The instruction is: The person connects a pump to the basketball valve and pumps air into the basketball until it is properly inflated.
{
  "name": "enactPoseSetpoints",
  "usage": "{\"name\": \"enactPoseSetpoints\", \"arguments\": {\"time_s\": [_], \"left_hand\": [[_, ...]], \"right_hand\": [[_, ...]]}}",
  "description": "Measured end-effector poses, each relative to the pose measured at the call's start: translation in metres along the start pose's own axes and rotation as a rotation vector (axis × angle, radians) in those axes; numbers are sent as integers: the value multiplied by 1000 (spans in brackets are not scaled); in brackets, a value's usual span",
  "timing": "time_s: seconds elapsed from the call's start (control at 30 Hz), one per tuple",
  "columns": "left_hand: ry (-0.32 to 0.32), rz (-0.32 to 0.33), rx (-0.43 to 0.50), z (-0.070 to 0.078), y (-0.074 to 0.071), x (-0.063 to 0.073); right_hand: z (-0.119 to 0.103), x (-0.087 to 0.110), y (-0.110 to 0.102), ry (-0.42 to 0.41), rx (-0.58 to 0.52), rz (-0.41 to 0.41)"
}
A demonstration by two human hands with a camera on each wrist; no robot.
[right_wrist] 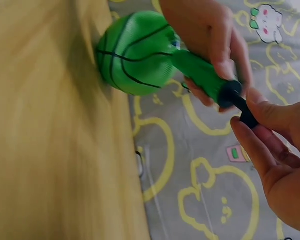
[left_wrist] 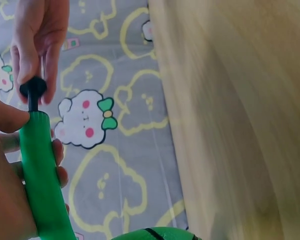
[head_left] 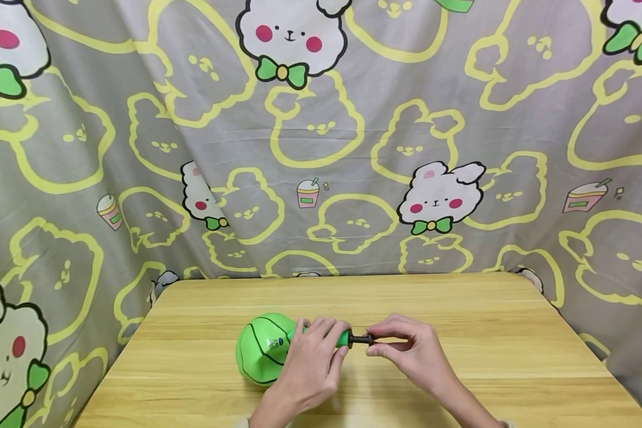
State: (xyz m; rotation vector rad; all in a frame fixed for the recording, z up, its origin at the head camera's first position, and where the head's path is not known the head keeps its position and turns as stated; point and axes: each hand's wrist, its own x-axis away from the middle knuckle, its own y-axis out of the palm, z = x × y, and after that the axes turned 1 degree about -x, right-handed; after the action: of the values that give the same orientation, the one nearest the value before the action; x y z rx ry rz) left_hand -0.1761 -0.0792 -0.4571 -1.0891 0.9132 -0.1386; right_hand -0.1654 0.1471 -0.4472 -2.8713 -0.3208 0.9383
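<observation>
A green ball (head_left: 264,351) with black seam lines, partly dented, sits on the table left of my hands. My left hand (head_left: 312,359) is wrapped round the green barrel of a hand pump (left_wrist: 42,175), whose far end meets the ball in the right wrist view. The pump's black plunger rod (head_left: 361,339) sticks out to the right of the barrel. At its end, my right hand (head_left: 412,351) pinches the small black handle (right_wrist: 248,120) between thumb and fingers. The left palm and fingers hide much of the barrel in the head view.
The light wooden table (head_left: 192,315) has rounded far corners. Behind it and along both sides hangs a grey curtain (head_left: 353,142) printed with yellow outlines, white rabbits and pink cups.
</observation>
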Motion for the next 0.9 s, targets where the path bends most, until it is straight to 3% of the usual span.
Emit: {"name": "enactPoseSetpoints", "arguments": {"time_s": [0.33,0.6,0.9], "left_hand": [[22,-12,0,-2,1,0],[-7,-22,8,-9,-4,-1],[-36,10,11,-21,-11,-1]], "right_hand": [[1,1,2,16,-32,-41],[-6,-3,-11,24,-28,-76],[-15,-6,-32,37,-26,-89]]}}
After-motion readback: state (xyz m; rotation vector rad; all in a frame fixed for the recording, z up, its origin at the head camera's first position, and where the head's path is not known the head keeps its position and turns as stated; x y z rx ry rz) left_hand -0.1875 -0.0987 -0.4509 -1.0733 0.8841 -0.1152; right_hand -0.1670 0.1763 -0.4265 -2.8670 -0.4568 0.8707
